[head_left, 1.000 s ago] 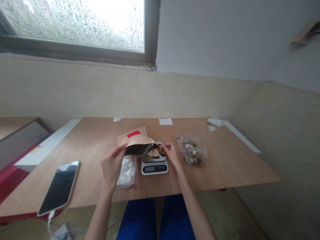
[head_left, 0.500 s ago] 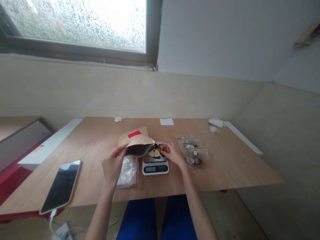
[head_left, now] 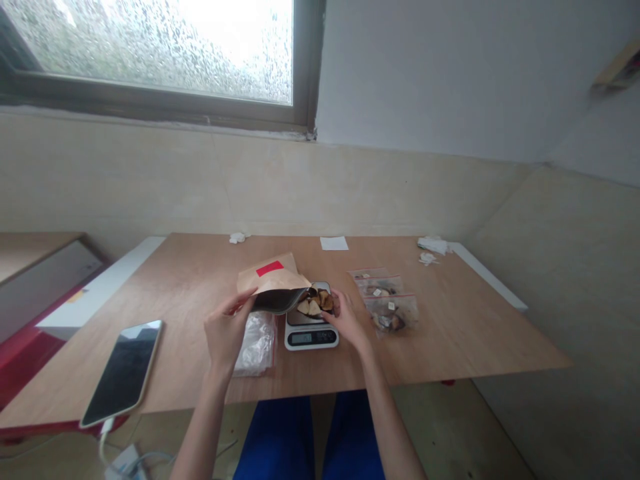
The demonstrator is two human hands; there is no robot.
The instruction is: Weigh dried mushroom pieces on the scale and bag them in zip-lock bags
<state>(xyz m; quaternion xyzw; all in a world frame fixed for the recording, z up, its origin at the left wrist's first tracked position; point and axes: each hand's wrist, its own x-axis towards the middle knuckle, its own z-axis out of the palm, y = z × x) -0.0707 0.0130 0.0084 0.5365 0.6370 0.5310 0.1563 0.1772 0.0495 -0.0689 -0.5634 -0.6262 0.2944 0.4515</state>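
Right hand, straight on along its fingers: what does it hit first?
Likely the dried slices on the scale. The right hand's fingertips are at their near right edge; this one view leaves actual contact unclear.

You can't read the digits on the scale [head_left: 312, 339], nor the tiny labels on the zip bags [head_left: 395, 308]. Your paper bag [head_left: 274, 277] hides its contents and the scale's far left corner. Whether your right hand [head_left: 350, 325] grips any brown pieces [head_left: 311, 307] is unclear. The right edge cuts off a blurred wall fixture [head_left: 619, 69]; the top crops the window [head_left: 200, 47].
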